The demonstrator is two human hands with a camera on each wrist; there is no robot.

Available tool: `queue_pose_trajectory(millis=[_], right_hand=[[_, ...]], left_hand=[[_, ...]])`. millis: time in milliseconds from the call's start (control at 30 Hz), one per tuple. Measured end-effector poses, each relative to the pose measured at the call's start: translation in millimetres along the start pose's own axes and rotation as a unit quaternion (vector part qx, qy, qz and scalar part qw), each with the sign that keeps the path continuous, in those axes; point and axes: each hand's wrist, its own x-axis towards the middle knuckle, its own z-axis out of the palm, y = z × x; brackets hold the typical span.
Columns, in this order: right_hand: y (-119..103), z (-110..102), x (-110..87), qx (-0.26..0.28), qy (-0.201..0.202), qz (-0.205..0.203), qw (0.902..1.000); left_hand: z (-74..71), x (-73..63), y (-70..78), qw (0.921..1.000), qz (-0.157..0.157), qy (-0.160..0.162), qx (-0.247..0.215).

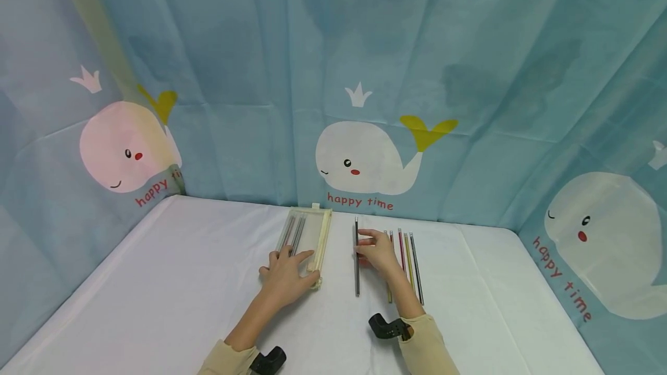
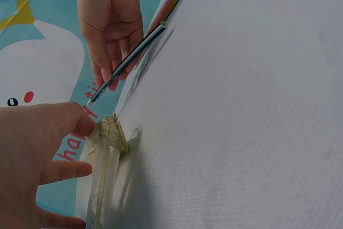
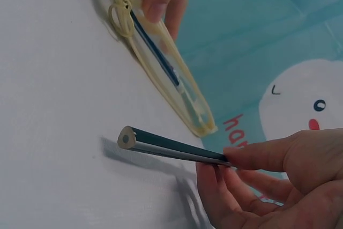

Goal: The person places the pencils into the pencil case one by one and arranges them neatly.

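Dark pencil (image 3: 174,147) in narrow right grip (image 1: 379,252)

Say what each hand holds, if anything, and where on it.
Right hand: a pencil, pinched near its middle. Left hand: rests on the case, fingers spread, no clear grip.

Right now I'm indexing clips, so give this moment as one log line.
left hand: on pencil case | right hand: pinching dark pencil above table | case: pencils inside | table: more pencils
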Motion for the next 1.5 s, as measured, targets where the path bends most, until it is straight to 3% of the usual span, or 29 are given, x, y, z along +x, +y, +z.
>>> queue_pose_trajectory(millis=[433,733,1500], right_hand=[[-2.4,9.6,0.1,0.020,-0.015,-0.003,0.9997],[-5.4,17.6,2.1,0.003,-0.028,0.001,0.9996],[-13.8,42.0,21.5,-0.001,-0.066,-0.016,0.9977]], left_hand=[[-1.5,-1.1,1.1,1.0000,0.001,0.000,0.005],[-1.7,-0.5,0.6,0.9999,-0.004,-0.003,0.011],[-3.7,-0.8,0.3,0.9999,-0.005,-0.007,0.011]])
